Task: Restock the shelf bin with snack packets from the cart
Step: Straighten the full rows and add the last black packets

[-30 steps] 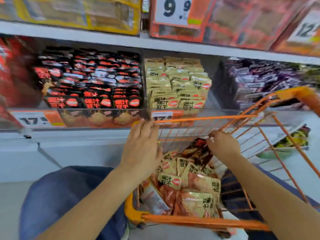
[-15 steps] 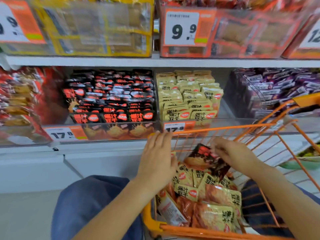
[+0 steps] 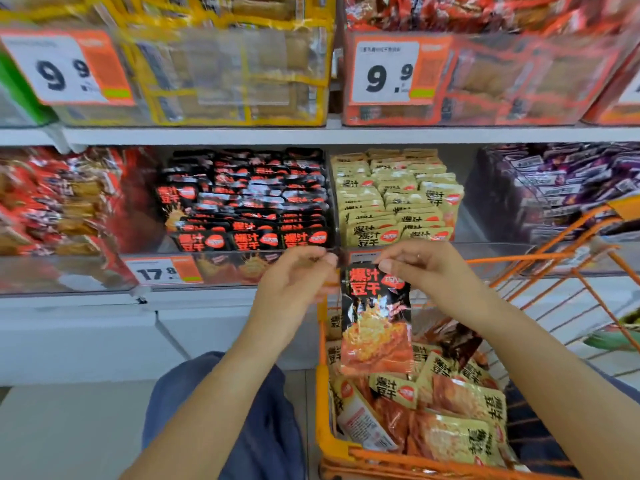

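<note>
Two price tags reading 9.9 [image 3: 65,69] [image 3: 388,72] hang on the upper shelf's clear bins; purple packets [image 3: 568,188] fill a bin at right; red packets [image 3: 52,199] at left.

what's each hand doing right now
Left hand: pinches the top left corner of the black packet.
Right hand: pinches the packet's top right corner.

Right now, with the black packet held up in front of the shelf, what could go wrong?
1. Both hands, left and right, only pinch the black packet by its top edge; it hangs loose above the orange cart and could slip.
2. The yellow-packet bin sits right beside the black-packet bin, so a misplacement is possible.
3. The black-packet bin looks nearly full; pushing another in may topple packets.
</note>
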The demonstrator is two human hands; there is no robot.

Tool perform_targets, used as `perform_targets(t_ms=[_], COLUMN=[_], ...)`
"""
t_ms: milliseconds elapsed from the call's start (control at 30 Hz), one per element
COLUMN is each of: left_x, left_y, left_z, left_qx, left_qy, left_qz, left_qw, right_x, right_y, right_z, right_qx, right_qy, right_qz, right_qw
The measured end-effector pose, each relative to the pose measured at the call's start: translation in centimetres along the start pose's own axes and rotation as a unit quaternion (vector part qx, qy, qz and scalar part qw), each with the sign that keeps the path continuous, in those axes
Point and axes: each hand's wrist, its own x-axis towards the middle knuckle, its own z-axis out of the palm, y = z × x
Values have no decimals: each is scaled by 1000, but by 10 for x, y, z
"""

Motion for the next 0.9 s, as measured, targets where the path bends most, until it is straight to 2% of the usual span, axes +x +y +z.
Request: perform_targets(t_ms=[67,133,200,267,333,433,533,667,833,900], left_x=[0,0,4,9,14,28,50,98,154,167], left_y=[8,16,27,38,49,60,62,40,11,6], left_z=[-12,-27,-50,-81,-117,-166,-192,-203,-207,-207], left_qx=[31,72,158,240,283,320,408,482,574,622], left_qy=[-50,-107,-109,-45,63,222,287,268,183,157], left_qz=[-6,30,78,122,137,143,160,161,92,67], left_qw=[998,991,978,962,947,910,852,819,793,764], right_x=[12,26,39,51,67,94,103,103,106,107], right_y=[-10,-23,-33,-38,-33,-6,22,36,41,41], right_z=[17,38,59,76,86,96,106,114,116,117], right_qx=[8,21,19,-31,-163,-365,-449,-467,-475,-473], right_qy=[-25,-45,-40,-9,45,104,119,165,179,177], right_qz=[-26,-51,-66,-70,-68,-44,-2,-17,-22,-22], right_qw=[999,997,997,997,983,924,885,869,861,863])
